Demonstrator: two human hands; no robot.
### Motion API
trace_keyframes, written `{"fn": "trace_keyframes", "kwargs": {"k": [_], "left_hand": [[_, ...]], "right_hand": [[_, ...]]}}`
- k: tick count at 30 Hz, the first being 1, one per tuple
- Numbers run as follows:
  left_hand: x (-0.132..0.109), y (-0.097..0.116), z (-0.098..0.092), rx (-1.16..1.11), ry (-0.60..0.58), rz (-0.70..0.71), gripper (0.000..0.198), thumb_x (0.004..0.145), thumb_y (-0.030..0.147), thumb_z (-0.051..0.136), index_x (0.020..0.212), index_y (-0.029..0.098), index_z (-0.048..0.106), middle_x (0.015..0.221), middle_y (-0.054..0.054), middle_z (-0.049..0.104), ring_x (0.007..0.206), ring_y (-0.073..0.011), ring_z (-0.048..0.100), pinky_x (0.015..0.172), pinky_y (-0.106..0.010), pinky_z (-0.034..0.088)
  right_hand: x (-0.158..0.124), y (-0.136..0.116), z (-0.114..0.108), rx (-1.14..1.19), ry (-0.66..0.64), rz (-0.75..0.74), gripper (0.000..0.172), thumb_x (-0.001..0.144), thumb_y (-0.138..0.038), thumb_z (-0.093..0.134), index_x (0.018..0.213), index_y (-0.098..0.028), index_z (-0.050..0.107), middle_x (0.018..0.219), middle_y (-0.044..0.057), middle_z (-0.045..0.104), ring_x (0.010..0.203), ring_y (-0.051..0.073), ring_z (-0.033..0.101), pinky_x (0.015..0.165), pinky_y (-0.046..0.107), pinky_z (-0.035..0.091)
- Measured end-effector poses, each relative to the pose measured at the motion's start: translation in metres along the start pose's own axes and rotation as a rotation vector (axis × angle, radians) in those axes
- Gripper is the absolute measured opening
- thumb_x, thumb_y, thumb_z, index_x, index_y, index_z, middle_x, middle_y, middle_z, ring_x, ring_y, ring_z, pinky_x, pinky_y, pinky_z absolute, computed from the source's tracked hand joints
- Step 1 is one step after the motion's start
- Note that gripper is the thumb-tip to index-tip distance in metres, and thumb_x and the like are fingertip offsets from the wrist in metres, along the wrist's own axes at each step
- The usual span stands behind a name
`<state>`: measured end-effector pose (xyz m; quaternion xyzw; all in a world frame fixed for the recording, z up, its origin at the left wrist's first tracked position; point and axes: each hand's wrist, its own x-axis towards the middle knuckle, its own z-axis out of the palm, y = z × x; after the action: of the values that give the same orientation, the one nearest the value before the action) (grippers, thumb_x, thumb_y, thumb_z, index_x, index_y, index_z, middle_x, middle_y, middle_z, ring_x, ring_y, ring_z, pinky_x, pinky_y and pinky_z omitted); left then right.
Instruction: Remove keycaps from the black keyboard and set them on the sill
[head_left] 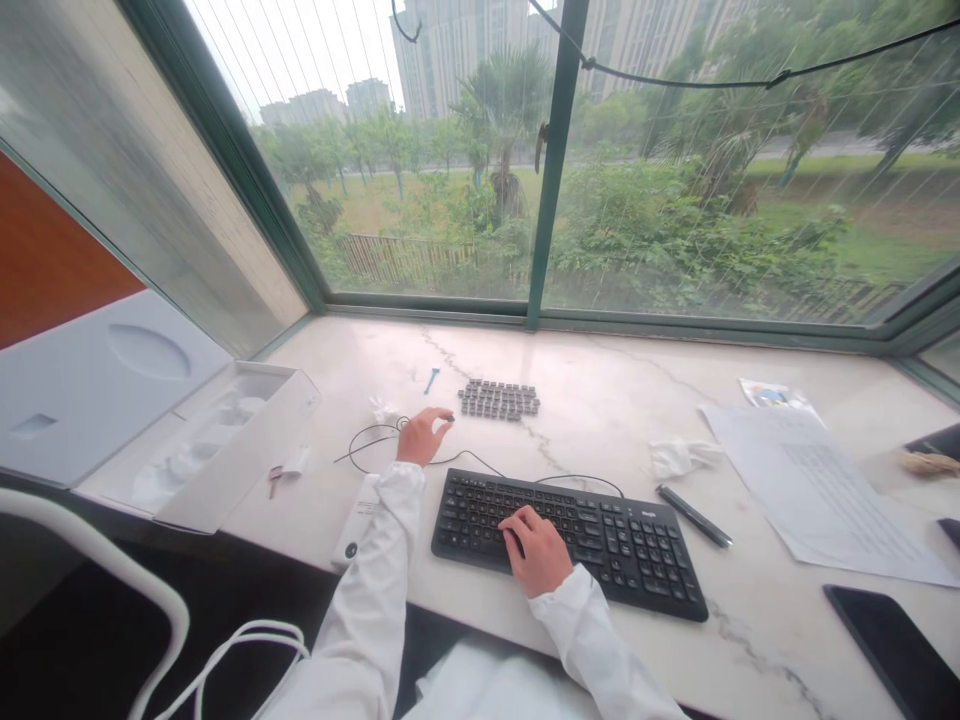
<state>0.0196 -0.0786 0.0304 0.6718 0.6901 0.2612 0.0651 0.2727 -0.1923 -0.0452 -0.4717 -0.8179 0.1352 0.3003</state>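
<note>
My left hand (424, 437) is raised over the counter, thumb and index finger pinching a small dark keycap (448, 417). Just beyond it, several loose keycaps (499, 400) lie in tight rows. Below my right hand (538, 550) is a black keyboard (652, 555), slightly tilted on the marble counter. The fingers of that hand are bent, with their tips on the left-middle keys and the thumb a little apart; I see nothing held there. The fingertips partly cover the keys beneath. A small blue tool (432, 379) lies left of the keycap rows.
An open white box (225, 450) stands at the left, near a small key (275, 480). A white case (358, 525) lies beside my left sleeve. To the right are a pen (694, 516), crumpled tissue (682, 458), a paper sheet (825, 490) and a phone (889, 640). Thin black cable (472, 458) runs behind the keyboard.
</note>
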Motion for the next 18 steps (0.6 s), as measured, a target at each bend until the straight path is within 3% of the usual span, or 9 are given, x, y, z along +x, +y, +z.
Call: {"fn": "trace_keyframes", "kwargs": {"k": [5, 9, 14, 18], "left_hand": [[0.059, -0.017, 0.012, -0.025, -0.027, -0.136, 0.025, 0.084, 0.038, 0.056, 0.106, 0.031, 0.064, 0.106, 0.003, 0.068, 0.101, -0.0158, 0.060, 0.090, -0.026, 0.044], [0.094, -0.026, 0.029, -0.033, -0.085, -0.178, 0.023, 0.082, 0.038, 0.058, 0.100, 0.029, 0.068, 0.104, 0.002, 0.070, 0.090, -0.0140, 0.064, 0.084, -0.024, 0.046], [0.122, -0.036, 0.048, -0.023, -0.198, -0.218, 0.019, 0.078, 0.030, 0.063, 0.096, 0.027, 0.069, 0.098, 0.002, 0.071, 0.054, -0.0065, 0.061, 0.073, -0.021, 0.047], [0.135, -0.043, 0.059, -0.012, -0.263, -0.225, 0.020, 0.076, 0.027, 0.064, 0.095, 0.027, 0.069, 0.098, 0.004, 0.071, 0.051, -0.0049, 0.058, 0.068, -0.019, 0.047]], "right_hand": [[-0.003, 0.002, -0.004, 0.013, -0.004, 0.032, 0.021, 0.087, -0.020, 0.043, 0.089, -0.024, 0.063, 0.086, 0.003, 0.054, 0.063, 0.012, 0.046, 0.065, 0.026, 0.035], [-0.006, 0.006, -0.009, 0.023, 0.006, 0.051, 0.021, 0.087, -0.018, 0.041, 0.088, -0.023, 0.062, 0.086, 0.003, 0.054, 0.066, 0.013, 0.047, 0.064, 0.027, 0.034], [-0.008, 0.010, -0.015, 0.012, 0.024, 0.082, 0.022, 0.087, -0.017, 0.039, 0.087, -0.023, 0.060, 0.086, 0.003, 0.054, 0.068, 0.014, 0.048, 0.065, 0.028, 0.033], [-0.007, 0.013, -0.020, -0.005, 0.037, 0.111, 0.022, 0.087, -0.016, 0.039, 0.087, -0.022, 0.060, 0.087, 0.003, 0.054, 0.068, 0.014, 0.047, 0.065, 0.028, 0.033]]}}
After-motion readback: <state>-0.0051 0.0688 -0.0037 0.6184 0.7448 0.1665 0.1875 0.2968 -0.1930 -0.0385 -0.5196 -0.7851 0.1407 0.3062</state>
